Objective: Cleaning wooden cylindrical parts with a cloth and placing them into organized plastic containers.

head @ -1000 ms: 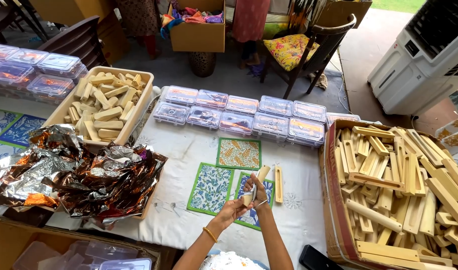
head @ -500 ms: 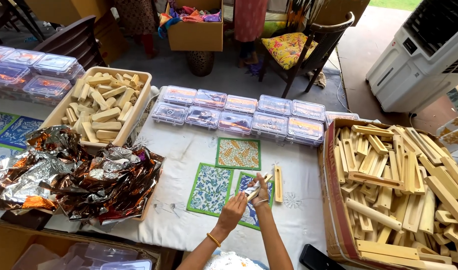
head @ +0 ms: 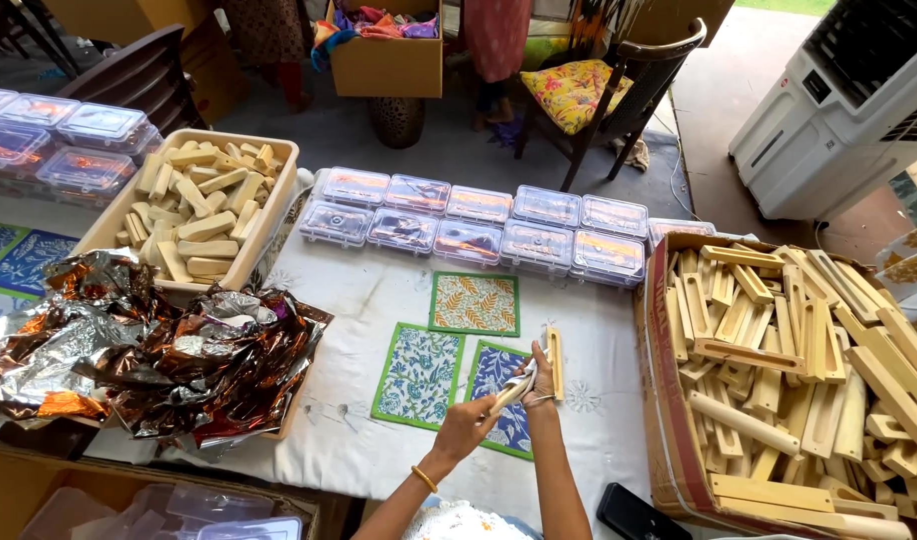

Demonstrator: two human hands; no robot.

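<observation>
White tablecloth (head: pixel 379 450), both hands (head: pixel 466 428) (head: pixel 545 378) w/ fingers closed round wooden stick (head: pixel 514 388).

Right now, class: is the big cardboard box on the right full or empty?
Full. The cardboard box is heaped above its rim with pale wooden pieces.

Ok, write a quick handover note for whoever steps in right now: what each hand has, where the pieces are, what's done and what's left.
Left hand: grips a pale wooden stick over the blue floral mat.
Right hand: fingers on the same stick's upper end, beside a slotted wooden frame lying on the tablecloth.
Supplies: box of wooden frames at right, tray of wooden blocks at upper left, crumpled foil at left.
Done: rows of closed clear boxes stand behind the mats.
Left: both supply containers look well filled.
</observation>
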